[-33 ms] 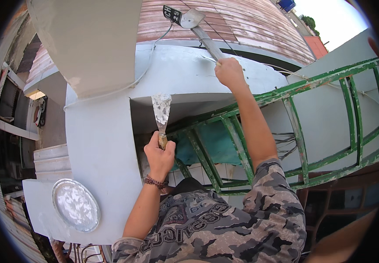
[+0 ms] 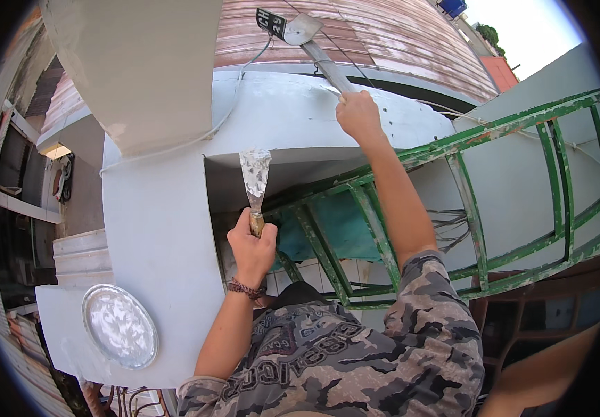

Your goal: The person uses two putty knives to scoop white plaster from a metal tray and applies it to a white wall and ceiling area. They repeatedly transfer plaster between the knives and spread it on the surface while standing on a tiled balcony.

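Observation:
My left hand [image 2: 252, 244] grips the wooden handle of a putty knife [image 2: 255, 177], its blade pointing up and smeared with white filler. Farther out, my right hand [image 2: 359, 118] is closed around a thin tool [image 2: 342, 98], mostly hidden in my fist. A narrow end of it shows against the white wall ledge [image 2: 272, 104], just beside a grey metal post [image 2: 327, 66]. To the lower left, a round metal lid [image 2: 120, 325] smeared with white paste rests on a pale ledge.
A green metal ladder [image 2: 456, 156] with chipped paint leans below my right arm. A pale cable [image 2: 227, 121] runs down the wall past a thick column [image 2: 140, 69]. Beyond the ledge lies a reddish corrugated roof [image 2: 397, 42]. Loose wires [image 2: 450, 226] hang behind the ladder.
My right hand has shifted slightly to the left along the ledge with its tool. My left hand and the putty knife stay almost where they were.

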`<state>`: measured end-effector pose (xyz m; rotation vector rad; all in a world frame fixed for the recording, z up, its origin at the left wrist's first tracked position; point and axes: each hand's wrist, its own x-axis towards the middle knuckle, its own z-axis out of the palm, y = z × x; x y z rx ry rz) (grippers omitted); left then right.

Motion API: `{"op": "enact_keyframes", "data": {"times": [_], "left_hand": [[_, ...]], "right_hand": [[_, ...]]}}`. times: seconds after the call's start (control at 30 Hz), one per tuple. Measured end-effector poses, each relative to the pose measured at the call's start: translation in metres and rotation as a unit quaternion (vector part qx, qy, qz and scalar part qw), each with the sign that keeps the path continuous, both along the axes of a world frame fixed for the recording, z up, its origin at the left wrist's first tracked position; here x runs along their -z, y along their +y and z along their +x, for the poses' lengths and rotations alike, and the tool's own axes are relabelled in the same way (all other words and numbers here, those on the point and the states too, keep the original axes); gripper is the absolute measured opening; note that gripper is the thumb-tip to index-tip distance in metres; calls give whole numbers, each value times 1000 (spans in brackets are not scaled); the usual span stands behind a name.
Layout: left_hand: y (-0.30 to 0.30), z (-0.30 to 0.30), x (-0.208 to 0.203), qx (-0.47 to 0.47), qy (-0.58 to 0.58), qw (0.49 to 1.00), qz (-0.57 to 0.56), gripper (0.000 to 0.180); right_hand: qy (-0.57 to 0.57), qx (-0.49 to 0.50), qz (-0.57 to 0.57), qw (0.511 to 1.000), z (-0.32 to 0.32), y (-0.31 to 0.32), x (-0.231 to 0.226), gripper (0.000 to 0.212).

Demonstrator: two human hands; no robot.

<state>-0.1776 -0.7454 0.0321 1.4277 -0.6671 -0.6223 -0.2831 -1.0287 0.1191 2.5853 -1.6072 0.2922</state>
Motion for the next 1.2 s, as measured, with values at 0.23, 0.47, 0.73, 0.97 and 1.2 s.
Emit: {"op": "enact_keyframes", "data": {"times": [0.23,0.47,0.73,0.97,1.2], "left_hand": [[-3,1,-3,34,29,998,38,10],[-3,4,3,37,25,998,42,12],[-8,-4,2,6,14,1000,13,18],[-5,3,5,-9,-5,1000,22,19],[-8,-3,-2,17,-7,999,37,19]], "right_hand": [[-21,37,-49,998,-14,8,71,32],[-23,55,-31,998,-14,31,11,28],[5,46,-44,998,20,-8,32,27],[34,-9,56,998,-10,-6,-23,22],[54,20,0,998,-1,-42,-3,26]]}}
